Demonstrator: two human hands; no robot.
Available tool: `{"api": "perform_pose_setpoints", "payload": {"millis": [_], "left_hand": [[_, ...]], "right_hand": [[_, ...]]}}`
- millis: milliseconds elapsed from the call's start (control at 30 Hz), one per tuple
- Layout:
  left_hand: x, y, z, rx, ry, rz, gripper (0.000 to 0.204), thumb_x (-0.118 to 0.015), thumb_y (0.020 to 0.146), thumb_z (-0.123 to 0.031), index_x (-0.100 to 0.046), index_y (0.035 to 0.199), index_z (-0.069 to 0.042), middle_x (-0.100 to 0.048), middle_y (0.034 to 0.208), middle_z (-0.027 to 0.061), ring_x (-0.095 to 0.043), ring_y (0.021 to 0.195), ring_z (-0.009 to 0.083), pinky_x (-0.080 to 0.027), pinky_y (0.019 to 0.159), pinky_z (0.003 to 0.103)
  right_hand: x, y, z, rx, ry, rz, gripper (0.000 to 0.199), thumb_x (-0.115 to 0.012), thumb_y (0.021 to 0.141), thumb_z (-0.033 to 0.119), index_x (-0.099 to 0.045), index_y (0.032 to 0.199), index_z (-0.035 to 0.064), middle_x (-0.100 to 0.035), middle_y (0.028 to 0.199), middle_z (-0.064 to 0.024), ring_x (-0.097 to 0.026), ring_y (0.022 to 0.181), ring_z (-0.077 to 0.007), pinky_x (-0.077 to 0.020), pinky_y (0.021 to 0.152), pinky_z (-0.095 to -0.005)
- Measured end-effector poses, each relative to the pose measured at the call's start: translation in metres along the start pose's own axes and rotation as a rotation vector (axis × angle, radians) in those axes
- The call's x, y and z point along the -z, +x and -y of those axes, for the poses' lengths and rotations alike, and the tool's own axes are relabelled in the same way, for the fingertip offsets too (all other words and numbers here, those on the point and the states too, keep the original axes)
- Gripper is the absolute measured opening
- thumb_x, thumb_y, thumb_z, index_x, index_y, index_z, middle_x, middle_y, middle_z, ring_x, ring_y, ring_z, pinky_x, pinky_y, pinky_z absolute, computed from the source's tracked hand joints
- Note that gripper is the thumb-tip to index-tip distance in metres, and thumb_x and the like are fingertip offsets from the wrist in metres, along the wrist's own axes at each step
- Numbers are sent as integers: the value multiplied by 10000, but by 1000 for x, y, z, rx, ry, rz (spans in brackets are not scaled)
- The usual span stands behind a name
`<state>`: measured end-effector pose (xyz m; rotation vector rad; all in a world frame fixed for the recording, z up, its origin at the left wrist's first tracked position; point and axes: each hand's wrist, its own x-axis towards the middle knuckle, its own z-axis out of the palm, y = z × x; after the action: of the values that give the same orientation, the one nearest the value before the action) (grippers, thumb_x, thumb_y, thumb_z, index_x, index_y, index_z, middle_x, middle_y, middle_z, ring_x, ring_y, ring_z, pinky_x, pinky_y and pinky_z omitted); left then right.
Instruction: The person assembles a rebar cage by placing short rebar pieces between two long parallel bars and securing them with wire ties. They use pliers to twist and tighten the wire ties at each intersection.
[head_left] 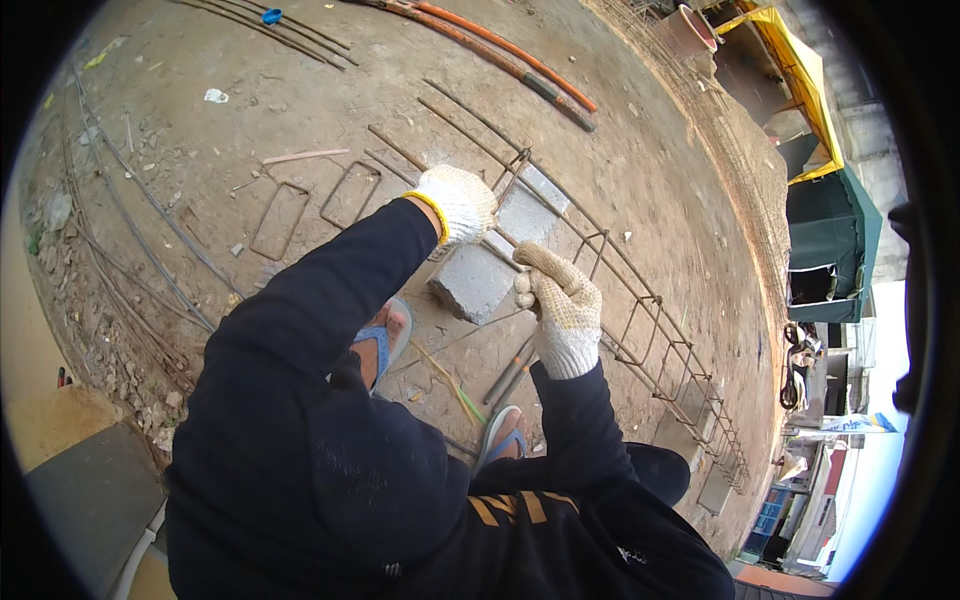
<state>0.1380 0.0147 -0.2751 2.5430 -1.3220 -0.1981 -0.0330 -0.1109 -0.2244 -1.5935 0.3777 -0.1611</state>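
A long rebar cage point(652, 300) of rusty bars and square stirrups runs from the middle toward the lower right, propped on grey concrete blocks point(474, 284). My left hand point(458, 205), in a white knit glove with a yellow cuff, is closed around a bar of the cage. Close to it on the right, my right hand point(562, 305), in a cream knit glove, has its fingers curled at the same bar near a stirrup. Whether it also holds a small wire or tool is hidden. Loose rectangular stirrups point(281, 220) lie left of my left hand.
A long tool with orange handles point(500, 52) lies on the dirt beyond the cage. Several thin bars point(270, 28) rest at the far left, and bent rods point(150, 200) along the left. Two dark rods point(510, 372) lie by my sandalled feet. A green tent point(835, 240) stands right.
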Motion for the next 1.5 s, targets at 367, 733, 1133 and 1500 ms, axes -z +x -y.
{"api": "perform_pose_setpoints", "payload": {"millis": [367,733,1133,1500], "left_hand": [[5,-1,-3,42,-27,54,233,-561,864,-264,-730,941,-123,-711,911,142,-686,836,311,-525,726,438],[2,1,0,37,-54,81,303,-540,884,-289,-718,1043,-102,-688,1068,161,-669,972,328,-513,834,449],[23,1,-4,108,-122,186,448,-488,896,-390,-699,1104,-53,-665,1147,200,-636,1072,354,-488,922,450],[27,9,11,-46,-70,184,551,-388,953,-442,-650,1166,-8,-613,1220,236,-573,1151,369,-432,1003,419]], "right_hand": [[27,-14,0,-200,-307,280,365,-565,912,13,-618,1272,21,-706,958,-32,-478,634,-26,-427,576,-183],[21,-16,-22,29,-591,91,638,-777,810,128,-510,1379,19,-711,1090,-112,-632,803,-71,-521,729,-234],[45,-10,-45,82,-758,56,612,-749,807,149,-525,1366,44,-680,975,-111,-605,763,-97,-503,744,-234],[39,-3,-59,239,-561,-40,760,-783,800,142,-393,1431,-19,-649,1218,-170,-673,996,-150,-529,832,-267]]}}
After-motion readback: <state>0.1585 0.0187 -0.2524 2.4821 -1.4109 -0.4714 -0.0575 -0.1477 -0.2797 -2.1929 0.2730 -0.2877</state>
